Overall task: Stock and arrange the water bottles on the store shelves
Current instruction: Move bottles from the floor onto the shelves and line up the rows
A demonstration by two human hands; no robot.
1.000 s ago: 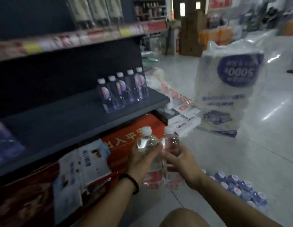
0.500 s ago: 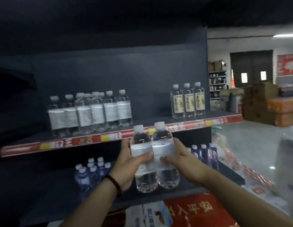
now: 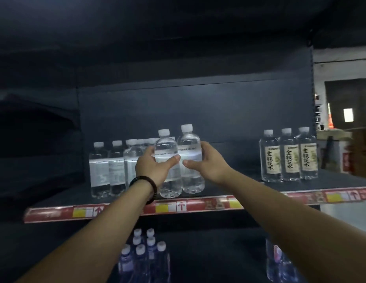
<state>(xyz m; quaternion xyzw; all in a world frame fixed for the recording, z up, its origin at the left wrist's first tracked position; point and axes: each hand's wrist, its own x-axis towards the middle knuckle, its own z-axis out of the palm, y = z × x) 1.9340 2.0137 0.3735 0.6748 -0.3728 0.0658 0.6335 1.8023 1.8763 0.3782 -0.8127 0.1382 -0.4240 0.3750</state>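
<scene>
A first bottle (image 3: 168,160) is gripped by the left hand (image 3: 152,169), a second bottle (image 3: 189,153) by the right hand (image 3: 211,164), upright and touching, at the shelf (image 3: 259,201) front.

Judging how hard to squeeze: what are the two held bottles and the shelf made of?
The held bottles: likely thin clear plastic, glossy; water shows through, caps white. Shelf: probably painted metal, dark matt surface, thin flat deck.
</scene>
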